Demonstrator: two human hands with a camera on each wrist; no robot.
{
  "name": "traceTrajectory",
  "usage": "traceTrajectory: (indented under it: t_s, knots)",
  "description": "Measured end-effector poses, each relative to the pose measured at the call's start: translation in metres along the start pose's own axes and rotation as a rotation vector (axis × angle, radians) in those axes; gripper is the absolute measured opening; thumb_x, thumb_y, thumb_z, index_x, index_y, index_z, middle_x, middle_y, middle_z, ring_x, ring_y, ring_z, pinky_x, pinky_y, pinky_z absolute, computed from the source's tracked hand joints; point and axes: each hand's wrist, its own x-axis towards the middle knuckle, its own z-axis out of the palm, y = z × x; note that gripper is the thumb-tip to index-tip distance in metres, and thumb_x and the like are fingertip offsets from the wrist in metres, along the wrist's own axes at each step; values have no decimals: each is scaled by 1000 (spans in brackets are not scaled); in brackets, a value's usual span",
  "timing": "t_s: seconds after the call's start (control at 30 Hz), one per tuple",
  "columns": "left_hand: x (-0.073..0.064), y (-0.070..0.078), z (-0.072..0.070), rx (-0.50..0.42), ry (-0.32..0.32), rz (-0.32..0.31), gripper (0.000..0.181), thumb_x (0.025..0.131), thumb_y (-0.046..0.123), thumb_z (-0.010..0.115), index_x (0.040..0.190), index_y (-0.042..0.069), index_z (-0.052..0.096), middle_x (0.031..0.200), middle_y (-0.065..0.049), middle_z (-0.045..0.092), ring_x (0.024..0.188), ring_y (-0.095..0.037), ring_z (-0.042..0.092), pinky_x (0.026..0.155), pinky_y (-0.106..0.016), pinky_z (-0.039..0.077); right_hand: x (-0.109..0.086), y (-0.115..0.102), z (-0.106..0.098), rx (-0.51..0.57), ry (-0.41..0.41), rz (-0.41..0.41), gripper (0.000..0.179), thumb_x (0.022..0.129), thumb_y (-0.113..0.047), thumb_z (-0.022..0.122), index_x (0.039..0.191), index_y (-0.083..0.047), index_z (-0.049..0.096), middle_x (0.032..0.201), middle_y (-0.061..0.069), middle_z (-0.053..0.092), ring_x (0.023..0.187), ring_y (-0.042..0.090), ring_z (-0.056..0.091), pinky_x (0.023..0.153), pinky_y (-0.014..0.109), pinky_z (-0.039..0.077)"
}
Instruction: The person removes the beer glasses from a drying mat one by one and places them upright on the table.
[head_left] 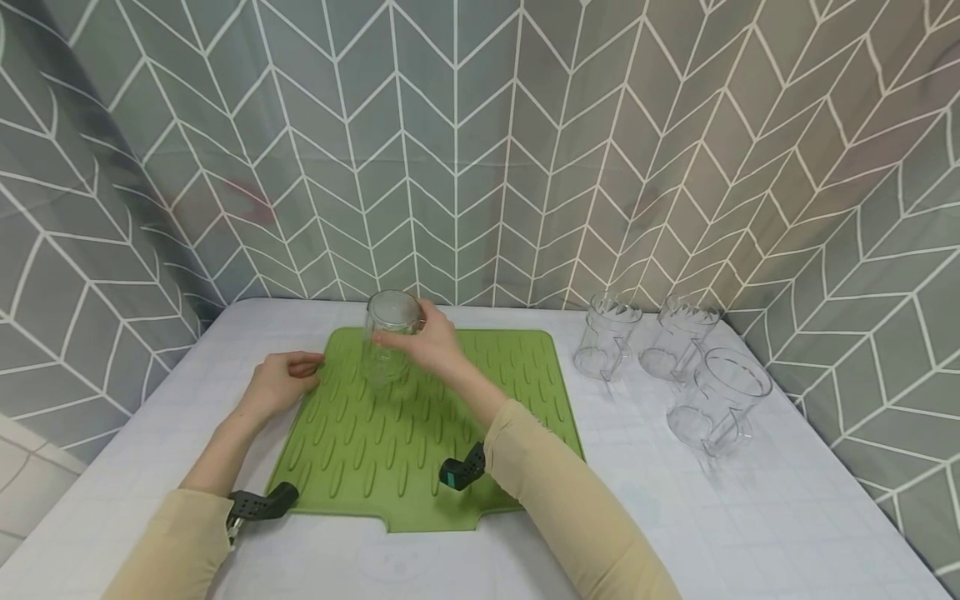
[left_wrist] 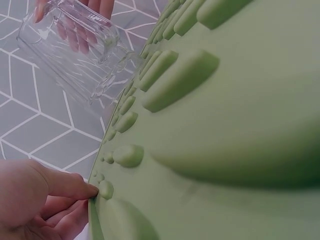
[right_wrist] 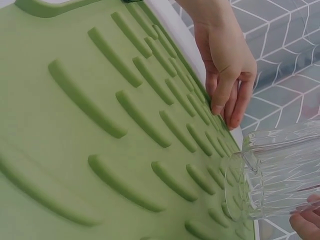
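Observation:
My right hand [head_left: 431,340] grips a clear glass mug [head_left: 378,367] over the far left part of a green ridged silicone drying mat [head_left: 420,442]. The mug looks upside down, its closed base facing up; whether its rim touches the mat I cannot tell. At the mat's left edge, my left hand [head_left: 279,385] pinches the border, with the thumb [left_wrist: 75,186] on top and the other fingers curled at the outer side. In the right wrist view, the mug [right_wrist: 285,170] shows near the far edge, with only fingertips of the right hand [right_wrist: 307,222] visible.
Three more clear glass mugs stand upright on the white-covered table [head_left: 630,508] right of the mat: one at the back [head_left: 606,337], one beside it [head_left: 675,342], and one nearer [head_left: 716,400]. A grey patterned curtain [head_left: 487,167] hangs behind and at both sides.

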Motion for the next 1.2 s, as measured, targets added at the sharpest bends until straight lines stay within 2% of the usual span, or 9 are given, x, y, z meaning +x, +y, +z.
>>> traceTrajectory:
  t_s: [0.2,0.4,0.97,1.2]
  knots:
    - [-1,0,0,-1,0,6,42,97,9,59,136,-8,55,132,-30,59,122,-48,57,104,-61,46,0,4,-3,11,0,-8,86,77,-39,86,148,-12,44,131,7,60,118,22,57,98,39,52]
    - [0,2,0,-1,-3,0,42,97,9,59,136,-8,55,132,-30,59,123,-48,57,105,-61,45,-4,4,-6,22,-5,8,88,78,-38,85,150,-13,42,136,8,57,124,25,55,101,42,51]
    - [0,2,-1,-1,-7,1,42,97,9,59,136,-8,55,132,-31,58,123,-48,56,105,-61,45,-10,7,-12,-1,15,15,88,77,-36,86,150,-13,42,141,9,54,128,27,54,103,44,51]
    - [-1,3,-1,-1,-10,0,42,97,9,60,135,-8,55,131,-31,58,123,-49,56,105,-62,44,-13,10,-15,46,20,2,83,77,-31,86,147,-12,45,139,8,57,127,26,54,103,43,50]
